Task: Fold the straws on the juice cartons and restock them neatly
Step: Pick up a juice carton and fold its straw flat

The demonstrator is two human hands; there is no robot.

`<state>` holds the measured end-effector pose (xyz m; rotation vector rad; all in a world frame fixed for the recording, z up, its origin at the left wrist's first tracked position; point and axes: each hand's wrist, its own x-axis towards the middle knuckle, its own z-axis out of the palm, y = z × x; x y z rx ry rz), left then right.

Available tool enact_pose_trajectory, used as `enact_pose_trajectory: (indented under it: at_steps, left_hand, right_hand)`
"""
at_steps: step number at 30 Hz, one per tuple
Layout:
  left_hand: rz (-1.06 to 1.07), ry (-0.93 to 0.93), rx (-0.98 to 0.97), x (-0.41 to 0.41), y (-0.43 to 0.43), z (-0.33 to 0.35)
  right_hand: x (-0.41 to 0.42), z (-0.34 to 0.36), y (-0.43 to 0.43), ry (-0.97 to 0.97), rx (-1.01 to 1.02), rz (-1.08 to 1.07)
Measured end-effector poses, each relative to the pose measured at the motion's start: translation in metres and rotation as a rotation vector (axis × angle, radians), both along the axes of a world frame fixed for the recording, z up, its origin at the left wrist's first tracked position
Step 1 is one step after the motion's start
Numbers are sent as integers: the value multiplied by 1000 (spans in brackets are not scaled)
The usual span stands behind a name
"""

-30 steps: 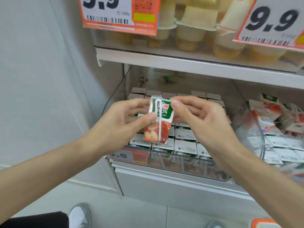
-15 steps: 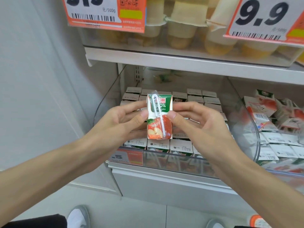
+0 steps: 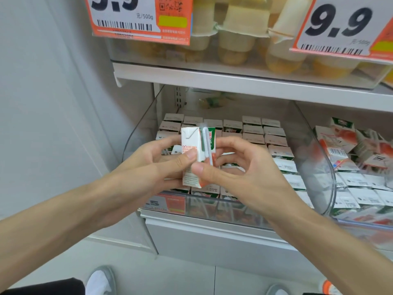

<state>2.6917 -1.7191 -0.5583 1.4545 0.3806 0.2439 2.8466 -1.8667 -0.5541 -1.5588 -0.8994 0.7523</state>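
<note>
A small apple juice carton (image 3: 192,145) stands upright in front of the lower shelf, its white printed side turned toward me. A wrapped white straw (image 3: 205,143) runs down its right front edge. My left hand (image 3: 153,165) grips the carton from the left, thumb on the white side. My right hand (image 3: 236,173) pinches its lower right corner at the straw's lower end, thumb in front. Behind them, rows of similar cartons (image 3: 263,135) fill a clear bin (image 3: 212,206).
A second clear bin (image 3: 331,188) to the right holds jumbled cartons (image 3: 344,150). The shelf above (image 3: 234,79) carries fruit cups behind 9.9 price tags (image 3: 131,15). A grey wall panel stands to the left. My shoes show on the floor below.
The carton has been turned, so its white side panel now faces me instead of the apple front. My right thumb has slid down to the lower corner.
</note>
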Motion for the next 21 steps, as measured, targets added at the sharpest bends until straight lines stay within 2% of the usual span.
enact_pose_trajectory:
  at_steps: [3,9,16,21]
  left_hand:
    - [44,13,21,0,1,-1]
    - [28,-28,1,3,6,-6]
    - [31,-27,75,4,6,-6]
    - [15,-28,18,4,2,-3]
  right_hand:
    - [0,-1,3,-12,-9,2]
    - [9,-3,2,85,3,-46]
    - [11,-2,-5,145,31,-9]
    - [5,-1,-6,204,8,73]
